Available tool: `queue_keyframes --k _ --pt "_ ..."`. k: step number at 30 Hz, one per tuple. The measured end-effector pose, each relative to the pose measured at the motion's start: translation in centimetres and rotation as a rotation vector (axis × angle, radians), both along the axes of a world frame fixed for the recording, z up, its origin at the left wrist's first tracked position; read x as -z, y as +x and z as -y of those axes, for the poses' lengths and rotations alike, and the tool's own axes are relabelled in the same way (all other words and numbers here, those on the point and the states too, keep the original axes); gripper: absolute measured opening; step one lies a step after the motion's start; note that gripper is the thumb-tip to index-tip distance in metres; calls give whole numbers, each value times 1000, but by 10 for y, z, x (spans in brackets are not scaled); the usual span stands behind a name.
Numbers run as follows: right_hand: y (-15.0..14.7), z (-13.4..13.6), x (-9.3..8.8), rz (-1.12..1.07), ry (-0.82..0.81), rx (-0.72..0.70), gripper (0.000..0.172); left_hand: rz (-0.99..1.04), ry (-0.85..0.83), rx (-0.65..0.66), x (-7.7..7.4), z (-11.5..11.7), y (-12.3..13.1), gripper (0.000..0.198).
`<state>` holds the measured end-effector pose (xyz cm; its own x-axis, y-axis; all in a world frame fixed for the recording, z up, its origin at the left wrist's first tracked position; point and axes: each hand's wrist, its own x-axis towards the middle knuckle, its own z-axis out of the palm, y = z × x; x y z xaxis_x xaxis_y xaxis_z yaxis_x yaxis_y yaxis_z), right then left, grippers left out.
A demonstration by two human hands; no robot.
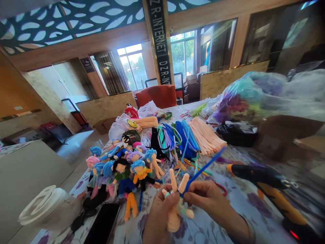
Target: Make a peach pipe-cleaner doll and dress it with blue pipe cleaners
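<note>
My left hand [158,211] is closed around a small peach pipe-cleaner doll [173,220]. Two peach limbs stick up from it, and its rounded peach end hangs below. Pinched in my right hand [212,198] is a blue pipe cleaner [205,166], which slants up to the right and meets the doll between my hands. Pale green fuzz shows on the doll's middle; my fingers cover part of it. Behind my left hand lies a pile of finished-looking dolls [122,166] with blue, pink, purple and black hair.
Bundles of blue pipe cleaners [181,135] and peach pipe cleaners [207,135] lie behind my hands. A black and yellow glue gun [269,186] rests at right, its light red. A phone [103,223] and a white lidded container [48,206] are at left. Filled plastic bags [254,91] stand back right.
</note>
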<state>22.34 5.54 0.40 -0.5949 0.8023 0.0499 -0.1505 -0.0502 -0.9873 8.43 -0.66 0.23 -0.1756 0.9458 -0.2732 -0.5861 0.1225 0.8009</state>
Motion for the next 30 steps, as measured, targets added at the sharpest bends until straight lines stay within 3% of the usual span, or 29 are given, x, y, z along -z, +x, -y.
queue_keyframes --k 6,12,16,19,26,30 --pt "-2 1 2 -38 21 33 27 -91 32 37 -5 1 -4 35" --pt "-2 4 5 66 215 138 22 -271 118 75 -6 3 -8 34" --pt "0 5 4 38 229 88 20 -376 135 85 -1 2 -13 32" --pt "0 6 4 -22 162 34 20 -357 118 77 -1 1 -14 32" --pt "-3 3 7 -64 212 25 19 -275 55 64 -9 1 -11 26" --pt "-4 0 9 -84 121 16 22 -234 -26 96 -6 -1 -12 26"
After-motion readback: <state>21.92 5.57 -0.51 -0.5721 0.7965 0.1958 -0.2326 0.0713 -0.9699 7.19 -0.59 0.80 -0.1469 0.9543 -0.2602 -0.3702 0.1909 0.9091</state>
